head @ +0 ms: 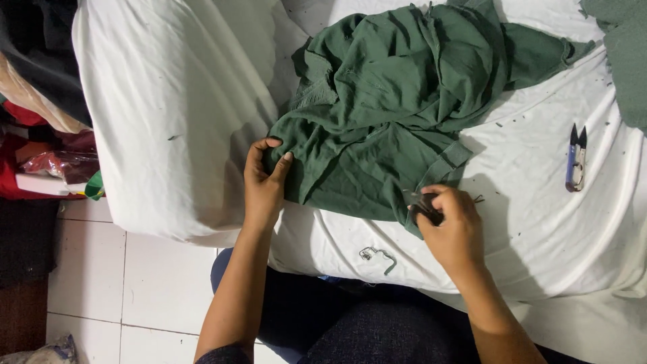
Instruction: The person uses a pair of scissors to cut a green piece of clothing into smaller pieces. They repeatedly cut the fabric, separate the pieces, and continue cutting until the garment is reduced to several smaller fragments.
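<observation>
**A:** What is seen nearest the camera?

**B:** Dark trousers are seen at the near edge, over a tiled floor (pixel 155 269). Just beyond, a white sheet (pixel 182 114) is spread over a padded surface. A small loose green scrap with thread (pixel 379 256) lies on it, near the middle.

**A:** And the hands?

**B:** The left hand (pixel 264 182) is closed in a pinch on the near left edge of a crumpled green garment (pixel 397 114), thumb on top. The right hand (pixel 453 226) is curled shut around a small dark tool (pixel 424 205), held against the garment's near hem.

**A:** How far along is the trimming judged to be?

**B:** Partway, it seems: thread bits are scattered over the sheet to the right, yet the hem is being worked and most of the garment lies bunched farther back.

**A:** Anything else?

**B:** A pair of thread snips (pixel 575 160) lies unused at the right. More green cloth (pixel 623 61) is seen at the far right corner.
</observation>
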